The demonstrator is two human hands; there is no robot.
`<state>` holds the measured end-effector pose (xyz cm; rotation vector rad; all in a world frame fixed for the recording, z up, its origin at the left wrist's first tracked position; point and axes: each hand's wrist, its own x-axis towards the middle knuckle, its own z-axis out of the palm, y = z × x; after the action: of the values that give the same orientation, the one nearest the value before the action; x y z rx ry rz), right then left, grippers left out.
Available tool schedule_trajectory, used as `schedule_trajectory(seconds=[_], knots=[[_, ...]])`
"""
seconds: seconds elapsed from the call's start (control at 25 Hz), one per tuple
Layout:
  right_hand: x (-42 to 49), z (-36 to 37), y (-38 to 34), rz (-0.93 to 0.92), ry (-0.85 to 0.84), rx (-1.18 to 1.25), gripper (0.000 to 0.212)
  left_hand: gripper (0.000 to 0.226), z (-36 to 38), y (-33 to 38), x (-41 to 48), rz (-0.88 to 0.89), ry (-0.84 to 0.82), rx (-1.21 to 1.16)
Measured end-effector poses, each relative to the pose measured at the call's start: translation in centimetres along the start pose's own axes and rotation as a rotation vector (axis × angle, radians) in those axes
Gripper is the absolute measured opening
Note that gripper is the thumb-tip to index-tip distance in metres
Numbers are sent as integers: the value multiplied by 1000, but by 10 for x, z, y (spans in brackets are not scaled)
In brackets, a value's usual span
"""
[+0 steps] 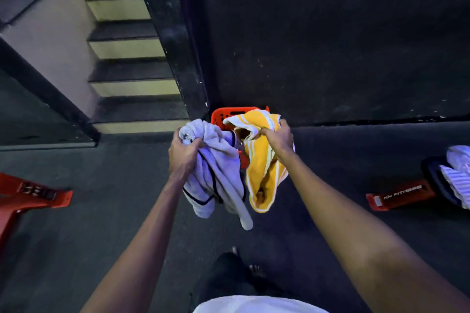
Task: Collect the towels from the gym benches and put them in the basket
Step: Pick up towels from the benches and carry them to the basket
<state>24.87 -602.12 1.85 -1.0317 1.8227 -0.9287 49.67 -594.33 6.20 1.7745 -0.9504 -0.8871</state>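
My shirt hem (256,306) at six o'clock. Left hand (183,152) grips the grey towel (218,173), right hand (278,141) the yellow towel (262,160), both over the basket (223,115) at twelve. The trailing ends may drape outside its rim.

Dim scene, low ambient light, bluish-purple cast overall. Black wall (330,33) nearly featureless, detail crushed. Brightest spots: the yellow towel (262,160) and pale towel (218,168), both well exposed, no clipping. Stair risers (127,48) catch soft yellowish light; treads between them stay dark. Floor (101,211) flat grey, shadows soft, no hard edges. Wide-angle distortion strong: forearms stretch toward the bottom corners, stair lines bow at left. Slight softness and smear at frame edges; red frame (25,195) at left is blurred. Centre is reasonably sharp.
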Motion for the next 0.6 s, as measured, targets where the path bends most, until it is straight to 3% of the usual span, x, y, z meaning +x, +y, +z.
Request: schedule_trajectory(seconds=[0.28, 0.6], knots=[[145, 96, -32, 52, -24, -127, 78, 33, 41, 8, 171, -56, -85, 20], [266, 168, -62, -85, 21, -257, 71, 30, 83, 34, 283, -100, 21, -66]])
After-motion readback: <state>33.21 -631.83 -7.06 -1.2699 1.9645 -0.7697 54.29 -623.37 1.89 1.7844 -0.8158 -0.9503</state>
